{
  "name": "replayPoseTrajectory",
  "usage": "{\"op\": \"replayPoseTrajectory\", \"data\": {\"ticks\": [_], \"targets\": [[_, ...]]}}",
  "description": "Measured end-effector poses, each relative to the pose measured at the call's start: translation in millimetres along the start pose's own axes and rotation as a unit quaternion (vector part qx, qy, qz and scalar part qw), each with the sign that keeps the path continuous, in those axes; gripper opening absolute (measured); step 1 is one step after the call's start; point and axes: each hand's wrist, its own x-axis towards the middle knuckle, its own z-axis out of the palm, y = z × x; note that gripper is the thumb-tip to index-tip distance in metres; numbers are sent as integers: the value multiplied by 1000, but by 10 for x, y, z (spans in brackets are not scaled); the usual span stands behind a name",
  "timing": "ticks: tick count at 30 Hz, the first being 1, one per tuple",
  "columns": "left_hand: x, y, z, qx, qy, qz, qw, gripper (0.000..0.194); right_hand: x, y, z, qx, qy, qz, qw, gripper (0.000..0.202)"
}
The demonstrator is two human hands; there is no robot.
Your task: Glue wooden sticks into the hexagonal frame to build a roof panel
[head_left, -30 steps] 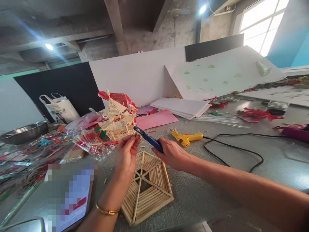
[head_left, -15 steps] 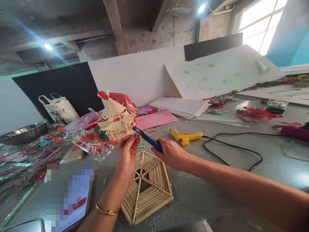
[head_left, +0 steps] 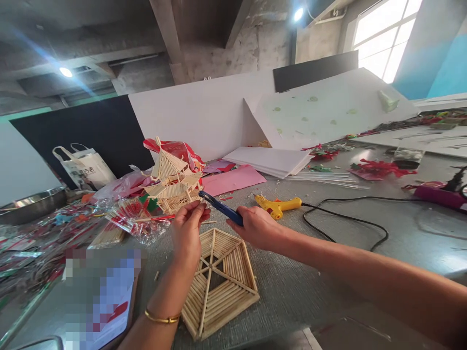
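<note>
My right hand [head_left: 255,226] is closed around the blue handles of a pair of pliers [head_left: 223,210], whose dark jaws point up and left. The jaws reach the fingertips of my left hand [head_left: 188,228], which are pinched together; whatever they hold is too small to make out. Below both hands a hexagonal panel of thin wooden sticks [head_left: 229,296] lies flat, with spokes meeting at its centre and gaps around the middle. Behind my left hand stands a small tiered pavilion model [head_left: 170,167] built of similar sticks.
A yellow glue gun [head_left: 279,206] lies to the right, its black cord [head_left: 365,227] looping across the table. Plastic-wrapped sticks [head_left: 136,218], a metal bowl [head_left: 32,204] and a tablet-like screen [head_left: 105,296] are at left. White boards [head_left: 268,160] and pink paper [head_left: 235,180] lie behind.
The whole view has shifted slightly, so things sit a little further left. Both hands keep nearly the same pose, with the pliers still at the left fingertips.
</note>
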Motion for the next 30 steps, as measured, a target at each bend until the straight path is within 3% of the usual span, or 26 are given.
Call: {"op": "replayPoseTrajectory", "data": {"ticks": [9,16,22,30], "targets": [[136,-111,-45,183,11,99,978,21,124,33,52,15,-17,11,1000,39],[267,-66,-183,431,13,118,894,23,242,-8,143,-12,-22,-3,1000,38],[307,64,-234,506,17,110,856,19,298,-17,161,-29,-24,4,999,48],[409,24,-314,520,5,71,851,20,367,22,242,-11,-18,-20,1000,42]]}}
